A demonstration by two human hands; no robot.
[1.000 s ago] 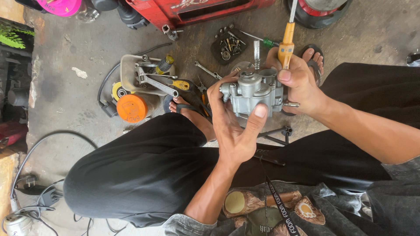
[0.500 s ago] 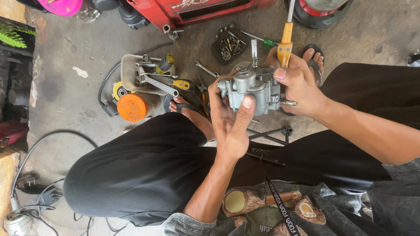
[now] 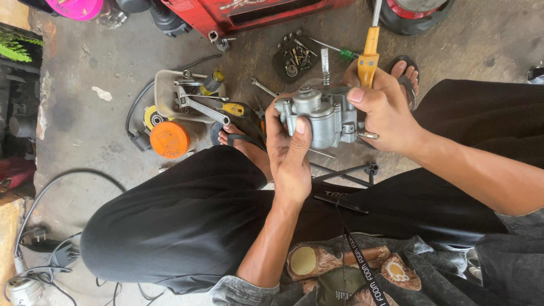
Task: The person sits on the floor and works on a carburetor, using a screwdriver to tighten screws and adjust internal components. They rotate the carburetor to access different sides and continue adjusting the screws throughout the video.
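Note:
I am squatting on a concrete floor with a grey metal carburetor (image 3: 323, 116) held up between both hands. My left hand (image 3: 289, 158) cups it from below, thumb pressed on its front face. My right hand (image 3: 385, 110) grips its right side and also pins a screwdriver with an orange-yellow handle (image 3: 368, 59), whose shaft points up and away. My black-trousered knees and sandalled feet frame the part.
On the floor lie a shallow tray of wrenches and screwdrivers (image 3: 190, 102), an orange round lid (image 3: 169, 139), a dark tray of screws and small parts (image 3: 294, 56), a green-handled screwdriver (image 3: 334, 50), a black metal stand (image 3: 345, 173), cables at lower left (image 3: 39, 255) and a red machine body (image 3: 255, 11).
My left hand has slid up around the carburetor, fingers closing from spread to a snug grip with the thumb on its face. The carburetor shifted slightly left. The right hand stays put.

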